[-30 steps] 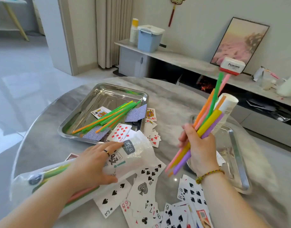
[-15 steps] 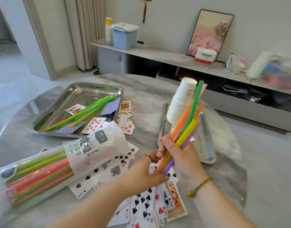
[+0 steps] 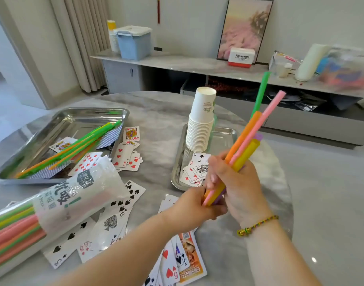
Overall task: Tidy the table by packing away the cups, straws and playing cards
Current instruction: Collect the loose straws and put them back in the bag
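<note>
Closest, along the near edge of the worktop, loose playing cards lie spread out, most of them face up, and some pass under the forearms. Just beyond them both hands meet on one bundle of straws. The left hand has its fingers curled round the lower ends. The right hand, with a braided bracelet on the wrist, has its fingers clamped on the middle. The bundle is in the air, tilted up and to the right, and a green and a pink straw reach higher than the others. At the near left edge a plastic straw bag lies on some of the cards, with more straws inside it. Farther along the left edge, a steel tray holds thin straws and more of the cards. Right of the middle, a second tray holds a few cards and a tall stack of paper cups, which stands upright.
</note>
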A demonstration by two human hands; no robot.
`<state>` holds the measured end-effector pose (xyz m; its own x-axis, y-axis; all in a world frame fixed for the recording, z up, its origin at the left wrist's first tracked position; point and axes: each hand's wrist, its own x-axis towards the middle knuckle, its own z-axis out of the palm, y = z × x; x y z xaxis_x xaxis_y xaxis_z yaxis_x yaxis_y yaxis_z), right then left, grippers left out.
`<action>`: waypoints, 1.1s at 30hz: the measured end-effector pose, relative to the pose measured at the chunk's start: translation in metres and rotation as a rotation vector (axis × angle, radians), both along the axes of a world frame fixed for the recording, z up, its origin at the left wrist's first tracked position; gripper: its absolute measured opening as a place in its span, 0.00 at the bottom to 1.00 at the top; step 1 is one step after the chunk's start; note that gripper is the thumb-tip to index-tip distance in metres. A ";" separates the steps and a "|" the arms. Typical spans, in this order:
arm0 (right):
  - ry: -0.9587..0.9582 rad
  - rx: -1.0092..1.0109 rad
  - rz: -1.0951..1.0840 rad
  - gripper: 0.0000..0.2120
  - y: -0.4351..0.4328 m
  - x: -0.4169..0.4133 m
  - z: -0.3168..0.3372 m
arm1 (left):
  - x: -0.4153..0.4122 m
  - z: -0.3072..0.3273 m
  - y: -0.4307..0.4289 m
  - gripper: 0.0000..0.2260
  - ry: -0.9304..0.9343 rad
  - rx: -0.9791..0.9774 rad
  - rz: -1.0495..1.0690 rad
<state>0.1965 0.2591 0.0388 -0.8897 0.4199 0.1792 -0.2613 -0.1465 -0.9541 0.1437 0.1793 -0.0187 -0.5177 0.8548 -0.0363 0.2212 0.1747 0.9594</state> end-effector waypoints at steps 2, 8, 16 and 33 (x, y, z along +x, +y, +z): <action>-0.043 0.059 0.028 0.08 0.001 -0.002 -0.003 | -0.003 -0.004 0.002 0.14 0.025 0.003 0.001; -0.131 0.147 0.046 0.09 -0.007 -0.011 -0.017 | -0.005 -0.019 -0.003 0.15 0.044 0.049 0.047; -0.115 0.084 0.024 0.09 0.000 -0.013 -0.022 | -0.006 -0.021 -0.005 0.13 -0.032 -0.090 0.007; -0.137 -0.046 0.045 0.18 -0.004 -0.022 -0.029 | -0.014 -0.025 -0.025 0.13 -0.013 -0.101 0.046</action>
<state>0.1745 0.2552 0.0102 -0.9225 0.3842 0.0369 -0.1217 -0.1990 -0.9724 0.1295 0.1548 -0.0441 -0.5556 0.8215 -0.1283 0.1983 0.2808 0.9391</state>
